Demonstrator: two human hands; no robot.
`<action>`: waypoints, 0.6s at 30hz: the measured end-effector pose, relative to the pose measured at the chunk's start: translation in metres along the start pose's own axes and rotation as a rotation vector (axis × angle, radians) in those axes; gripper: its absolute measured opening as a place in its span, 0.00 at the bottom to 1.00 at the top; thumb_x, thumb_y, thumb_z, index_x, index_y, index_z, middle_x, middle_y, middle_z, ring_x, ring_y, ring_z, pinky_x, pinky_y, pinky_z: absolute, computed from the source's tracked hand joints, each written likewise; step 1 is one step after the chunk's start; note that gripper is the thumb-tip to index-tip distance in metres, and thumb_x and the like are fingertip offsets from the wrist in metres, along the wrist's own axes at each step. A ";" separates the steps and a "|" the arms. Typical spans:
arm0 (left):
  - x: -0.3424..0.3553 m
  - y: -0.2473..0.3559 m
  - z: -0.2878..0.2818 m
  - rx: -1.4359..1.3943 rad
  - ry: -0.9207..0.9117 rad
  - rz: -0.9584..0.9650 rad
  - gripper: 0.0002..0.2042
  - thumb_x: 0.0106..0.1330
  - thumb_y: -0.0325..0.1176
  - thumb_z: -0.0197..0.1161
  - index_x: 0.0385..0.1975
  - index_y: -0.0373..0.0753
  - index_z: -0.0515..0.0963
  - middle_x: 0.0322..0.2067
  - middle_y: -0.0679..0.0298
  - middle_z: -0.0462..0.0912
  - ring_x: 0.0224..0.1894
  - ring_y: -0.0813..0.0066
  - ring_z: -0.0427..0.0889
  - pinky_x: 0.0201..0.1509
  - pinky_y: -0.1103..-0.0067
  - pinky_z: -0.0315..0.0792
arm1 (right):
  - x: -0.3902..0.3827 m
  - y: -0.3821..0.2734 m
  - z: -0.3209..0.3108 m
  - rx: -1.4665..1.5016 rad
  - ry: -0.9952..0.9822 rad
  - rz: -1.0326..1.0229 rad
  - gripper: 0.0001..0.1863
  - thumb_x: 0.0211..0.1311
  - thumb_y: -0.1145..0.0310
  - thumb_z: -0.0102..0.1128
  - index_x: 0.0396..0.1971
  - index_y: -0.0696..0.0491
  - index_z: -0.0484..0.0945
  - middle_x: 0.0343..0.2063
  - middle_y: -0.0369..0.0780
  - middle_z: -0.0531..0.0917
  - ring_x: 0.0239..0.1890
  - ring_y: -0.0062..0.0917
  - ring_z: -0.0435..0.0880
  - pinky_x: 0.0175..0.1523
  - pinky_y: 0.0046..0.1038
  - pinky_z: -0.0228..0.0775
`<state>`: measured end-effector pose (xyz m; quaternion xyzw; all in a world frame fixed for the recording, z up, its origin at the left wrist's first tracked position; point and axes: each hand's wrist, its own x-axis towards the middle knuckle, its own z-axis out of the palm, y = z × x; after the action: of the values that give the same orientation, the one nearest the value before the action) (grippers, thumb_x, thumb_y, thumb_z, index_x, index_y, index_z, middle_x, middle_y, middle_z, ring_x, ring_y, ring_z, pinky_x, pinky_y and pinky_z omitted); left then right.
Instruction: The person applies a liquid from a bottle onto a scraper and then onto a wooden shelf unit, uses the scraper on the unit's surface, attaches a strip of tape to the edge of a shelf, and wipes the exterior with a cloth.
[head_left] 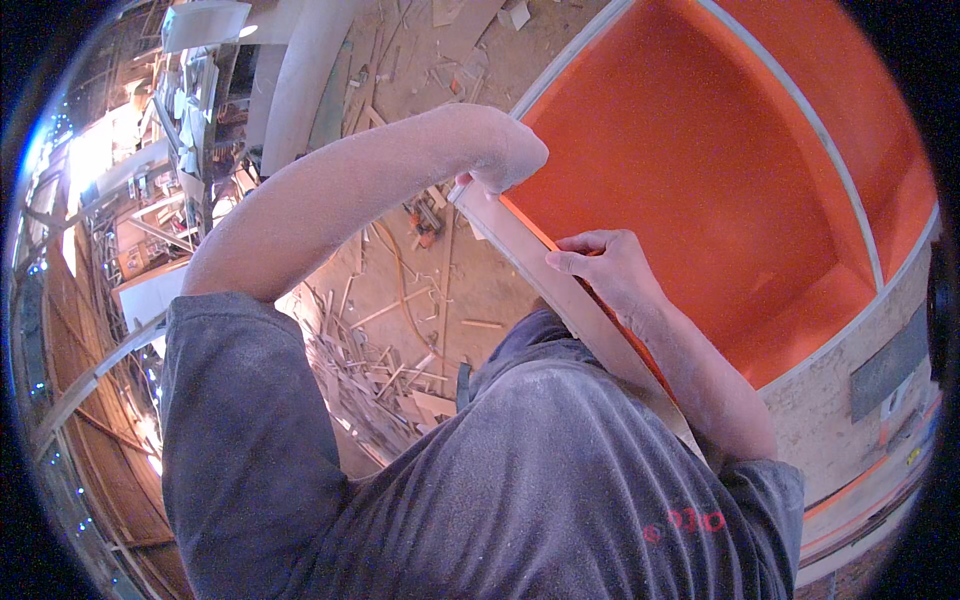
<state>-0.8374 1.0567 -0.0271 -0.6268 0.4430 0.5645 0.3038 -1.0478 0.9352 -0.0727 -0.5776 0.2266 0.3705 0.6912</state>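
A large open box (700, 190) with an orange inside and pale edges stands in front of me to the right. A long pale board (575, 300) makes its near side, with a thin orange strip (535, 228) along the board's inner edge. My left hand (505, 165) is bent at the wrist over the board's far corner. Its fingertips show only partly, curled against the board end; the back of the hand hides the rest. Farther down the same edge, my right hand (605, 268) pinches the orange strip between thumb and fingers.
Wood scraps (400, 370) lie heaped on the dusty floor at my left, beside an orange hose (400, 285). A red-orange tool (427, 232) rests beyond them. Long curved panels (305, 90) stand at the far left. A pale wooden panel (850, 400) flanks the box on the right.
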 end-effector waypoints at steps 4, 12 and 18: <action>-0.002 0.003 -0.002 0.010 -0.013 -0.005 0.08 0.57 0.35 0.73 0.28 0.37 0.87 0.24 0.57 0.87 0.30 0.58 0.89 0.32 0.60 0.80 | 0.000 0.001 0.000 -0.017 0.007 -0.002 0.21 0.60 0.63 0.75 0.48 0.62 0.87 0.39 0.45 0.90 0.39 0.27 0.87 0.46 0.29 0.79; -0.002 0.006 0.000 0.052 0.001 -0.045 0.06 0.58 0.34 0.72 0.30 0.39 0.87 0.26 0.58 0.88 0.32 0.59 0.89 0.34 0.61 0.81 | -0.002 -0.002 -0.001 -0.049 -0.001 -0.030 0.21 0.61 0.63 0.74 0.48 0.63 0.87 0.39 0.44 0.90 0.40 0.26 0.87 0.46 0.29 0.78; -0.007 0.006 -0.004 0.044 0.003 -0.025 0.03 0.57 0.31 0.68 0.26 0.39 0.86 0.24 0.59 0.88 0.29 0.59 0.89 0.33 0.62 0.81 | 0.002 0.005 -0.001 -0.059 -0.004 -0.075 0.19 0.61 0.64 0.74 0.48 0.61 0.88 0.37 0.41 0.90 0.38 0.23 0.86 0.44 0.27 0.77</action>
<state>-0.8407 1.0527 -0.0186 -0.6265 0.4478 0.5497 0.3238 -1.0500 0.9353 -0.0779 -0.6051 0.1922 0.3523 0.6876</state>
